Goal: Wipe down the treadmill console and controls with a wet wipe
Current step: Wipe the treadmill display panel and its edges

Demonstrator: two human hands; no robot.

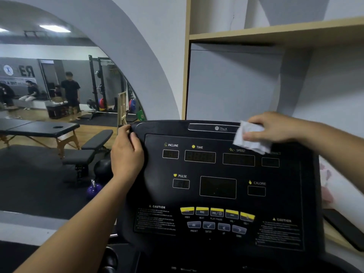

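The black treadmill console (216, 174) fills the lower middle, with dark readouts labelled INCLINE, TIME, SPEED, PULSE and CALORIE. A row of yellow buttons (216, 212) and grey buttons sits near its lower edge. My left hand (127, 152) grips the console's upper left edge, fingers curled round the rim. My right hand (275, 128) holds a crumpled white wet wipe (251, 137) against the console's upper right, just above the SPEED readout. The wipe hides part of the top strip beside the logo.
A wooden shelf unit (275, 34) rises on the wall behind the console. On the left, an arched mirror (59, 85) reflects a gym room with people, a squat rack, a massage table (39, 129), a bench (92, 146) and a purple kettlebell (93, 191).
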